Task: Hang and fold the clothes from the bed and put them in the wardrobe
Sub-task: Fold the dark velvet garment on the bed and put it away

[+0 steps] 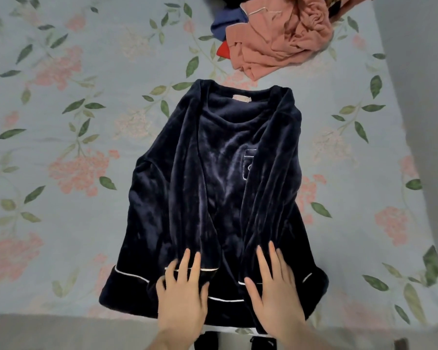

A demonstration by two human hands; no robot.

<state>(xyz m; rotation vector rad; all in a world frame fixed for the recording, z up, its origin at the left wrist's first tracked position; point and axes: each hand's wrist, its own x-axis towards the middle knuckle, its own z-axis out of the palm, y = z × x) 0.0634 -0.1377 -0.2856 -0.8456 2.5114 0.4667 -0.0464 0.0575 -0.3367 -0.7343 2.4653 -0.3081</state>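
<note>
both hands press flat on the navy top (213, 188), left hand (181, 294) and right hand (276, 291), fingers straight and released, grasping nothing. the top lies spread on the bed (61, 122), sleeves folded inward under the fingers. beyond the fingertips sits a pink pile (281, 36).

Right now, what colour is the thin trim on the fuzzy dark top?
White piping on navy, head view.

There is a single view, from the person's head, looking steeply down and forward over the bed (61, 147) (wide-angle, so its edges bow). It sits close above the near edge, both forearms entering from the bottom of the frame.
</note>
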